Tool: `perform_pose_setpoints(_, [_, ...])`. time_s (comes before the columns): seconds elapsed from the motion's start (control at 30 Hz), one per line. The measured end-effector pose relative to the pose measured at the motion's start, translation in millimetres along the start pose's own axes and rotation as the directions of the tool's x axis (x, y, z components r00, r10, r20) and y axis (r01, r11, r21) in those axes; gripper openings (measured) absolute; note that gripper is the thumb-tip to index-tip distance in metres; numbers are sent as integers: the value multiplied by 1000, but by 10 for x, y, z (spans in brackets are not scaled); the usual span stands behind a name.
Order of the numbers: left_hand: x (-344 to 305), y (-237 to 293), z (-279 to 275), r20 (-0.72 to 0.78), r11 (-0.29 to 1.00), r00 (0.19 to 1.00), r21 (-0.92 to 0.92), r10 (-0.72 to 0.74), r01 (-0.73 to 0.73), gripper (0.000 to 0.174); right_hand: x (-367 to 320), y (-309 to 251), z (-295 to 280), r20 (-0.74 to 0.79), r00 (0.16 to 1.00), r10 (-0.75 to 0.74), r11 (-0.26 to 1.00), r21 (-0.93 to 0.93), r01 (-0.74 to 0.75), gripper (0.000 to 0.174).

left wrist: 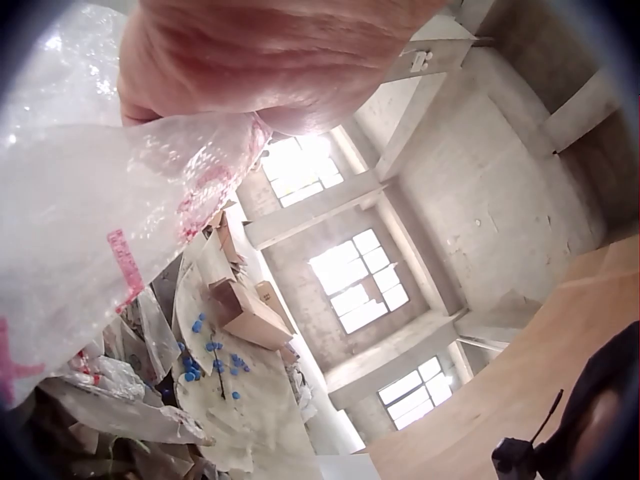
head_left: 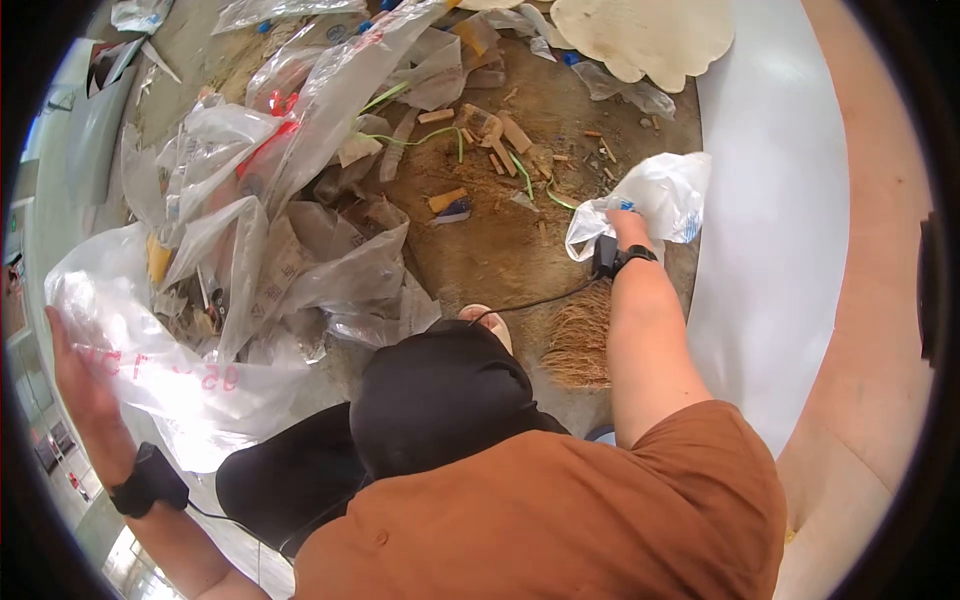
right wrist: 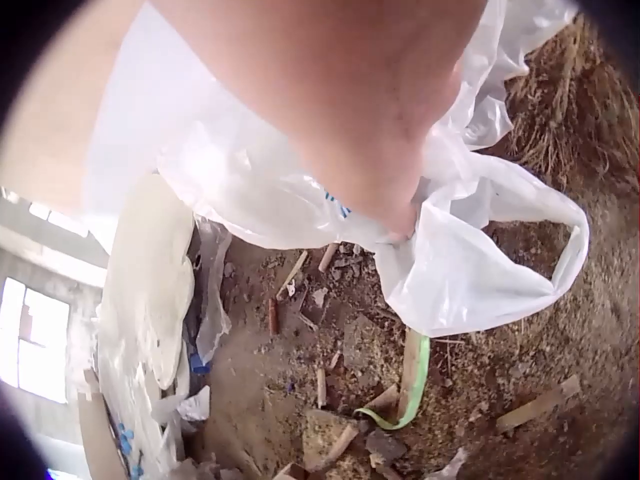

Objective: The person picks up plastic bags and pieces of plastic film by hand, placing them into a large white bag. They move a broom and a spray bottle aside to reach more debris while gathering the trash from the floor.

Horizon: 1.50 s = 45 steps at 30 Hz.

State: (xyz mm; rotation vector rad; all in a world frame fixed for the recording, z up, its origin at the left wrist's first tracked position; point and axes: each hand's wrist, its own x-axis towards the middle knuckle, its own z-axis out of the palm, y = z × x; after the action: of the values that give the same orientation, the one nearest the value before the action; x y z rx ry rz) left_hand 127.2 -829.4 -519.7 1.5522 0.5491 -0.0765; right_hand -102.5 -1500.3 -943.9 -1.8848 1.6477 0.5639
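Note:
At the far left of the head view, my left hand grips the edge of a large clear plastic bag with red print. The left wrist view shows the palm above the bag's film; the fingertips are hidden. To the right, over the dirty floor, my right hand holds a small white plastic bag with blue print. In the right wrist view the white bag bunches at the fingers, and one handle loop hangs out. Crumpled clear plastic piles up beside the large bag.
Wood scraps, a green strap and debris lie on the floor ahead. Straw broom bristles rest by my right forearm. A pale panel borders the right side. A cream scalloped sheet lies at the back.

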Motion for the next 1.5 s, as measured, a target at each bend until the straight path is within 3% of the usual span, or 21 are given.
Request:
perform_pose_setpoints(0.07, [79,-38,-110,81,999,997,-26,-19,22,53,175,113,5,82,996,-44,979,204,26,45])
perform_pose_setpoints(0.1, [91,-46,-132,167,998,985,-49,-36,44,53,-211,-95,-198,38,998,45,972,231,-52,42])
perform_pose_setpoints(0.13, [90,-54,-134,160,998,986,-49,-38,47,53,-195,-61,-193,40,998,42,973,225,-50,42])
perform_pose_setpoints(0.2, [23,-57,-18,39,999,999,-52,11,-9,45,-5,96,-213,-12,1000,0,811,585,7,40])
perform_pose_setpoints(0.27, [14,-77,8,36,997,999,-75,25,-22,45,346,152,-151,66,998,-4,734,678,-42,34])
perform_pose_setpoints(0.33, [-15,-80,28,26,995,999,-95,42,-40,46,-202,-263,-345,117,984,-137,314,947,-69,30])
perform_pose_setpoints(0.37, [-43,-82,58,43,995,998,-93,47,-43,46,-731,-591,-506,47,997,-68,337,941,-22,29])
perform_pose_setpoints(0.4, [-49,-78,58,60,995,997,-88,51,-46,46,-761,-738,-509,1,980,-199,264,963,53,29])
perform_pose_setpoints(0.47, [-3,-89,-17,32,994,997,-87,72,-69,45,-756,-1151,-412,-5,971,-238,211,976,57,31])
perform_pose_setpoints(0.57, [53,-89,-162,154,985,988,-174,10,17,44,-1235,-1876,-171,-172,889,-425,302,898,319,40])
perform_pose_setpoints(0.6, [63,-74,-160,75,990,996,-137,45,-34,43,-1490,-2117,-80,-146,877,-458,302,903,307,40])
perform_pose_setpoints(0.67, [59,-62,-171,-30,988,994,-106,106,-109,42,-1965,-2565,135,-52,703,-709,433,754,493,32])
perform_pose_setpoints(0.8, [-24,-7,-152,-29,974,992,-189,123,-127,40,-2974,-3319,659,200,443,-874,467,598,651,46])
perform_pose_setpoints(0.9, [-36,30,-220,0,970,990,-201,141,-138,38,-3950,-3668,985,260,180,-949,293,509,809,46])
perform_pose_setpoints(1.0, [-68,113,-297,-27,953,976,-209,217,-218,38,-4917,-3722,1111,264,-174,-949,-80,332,940,43])
perform_pose_setpoints(1.03, [-71,80,-353,-11,945,972,-233,233,-229,36,-5053,-3714,1095,253,-197,-947,-108,327,939,43])
perform_pose_setpoints(1.1, [-127,80,-370,-62,934,965,-242,254,-262,35,-5330,-3716,933,446,54,-893,208,305,929,43])
perform_pose_setpoints(1.2, [-119,116,-501,-97,936,961,-221,258,-274,34,-4881,-3858,821,316,103,-943,233,407,883,41])
perform_pose_setpoints(1.27, [-51,92,-627,-76,949,970,-203,232,-242,33,-4342,-3877,694,268,172,-948,244,264,933,48])
perform_pose_setpoints(1.37, [47,36,-794,-127,963,971,-152,202,-220,34,-3556,-3537,382,64,11,-998,10,-15,1000,47])
perform_pose_setpoints(1.5, [-135,24,-645,-95,972,980,-142,177,-190,42,-2653,-2745,271,84,163,-983,147,-170,974,41])
